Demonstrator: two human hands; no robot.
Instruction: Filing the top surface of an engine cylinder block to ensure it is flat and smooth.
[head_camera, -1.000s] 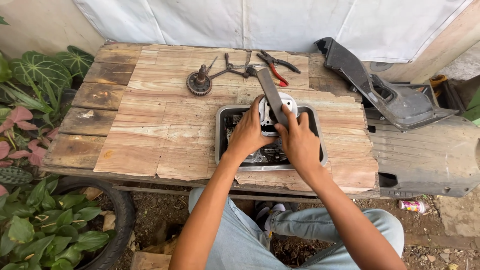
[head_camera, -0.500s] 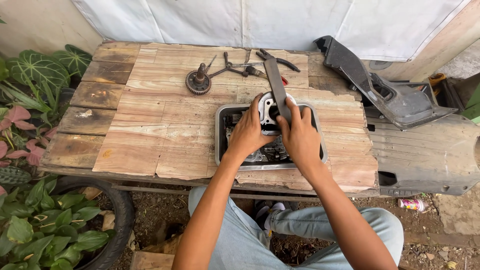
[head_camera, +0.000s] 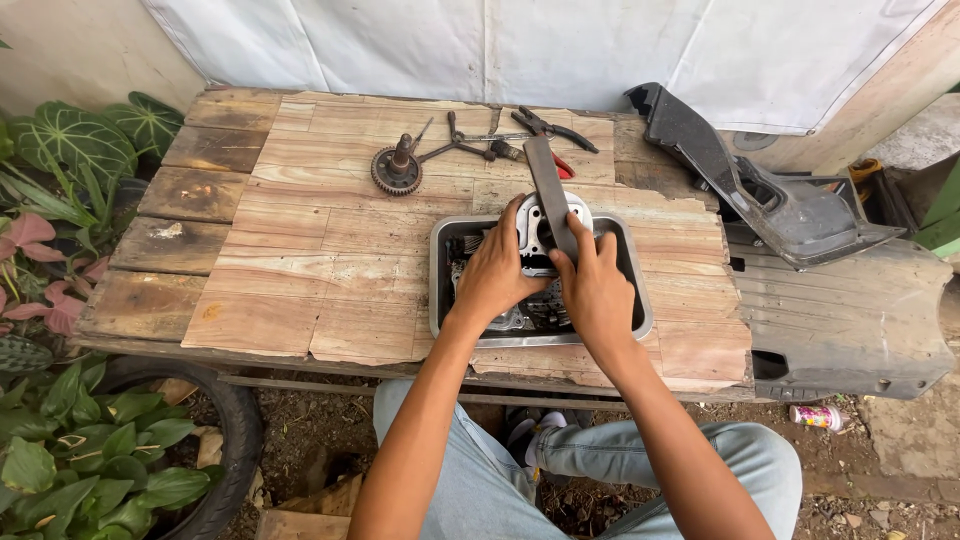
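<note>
Weathered wood planks make up the workbench (head_camera: 300, 260), and near its front edge, right of the middle, sits a shallow rectangular grey metal tray (head_camera: 640, 300) holding a silvery cast-metal engine part (head_camera: 532, 240). The left hand (head_camera: 497, 272) is curled around the near left side of that part, fingers wrapped over its top, steadying it inside the tray. The right hand (head_camera: 592, 290) is closed on the lower end of a long flat dark metal bar (head_camera: 550, 190), which slants up and away over the part toward the back edge of the bench; whether its tip touches the casting is hidden by the fingers. By the look of it the step in hand is working the bar against the part's upper face, scraping or prying, and the next move would call for a firm left-hand hold so the casting does not shift in the tray while the bar is pushed. Toward the back edge lie a rusty toothed gear on a short shaft (head_camera: 396, 170), red-handled pliers (head_camera: 556, 135) and a few small dark tools (head_camera: 460, 140). A grey plastic scooter body panel (head_camera: 760, 190) rests off the right edge.
</note>
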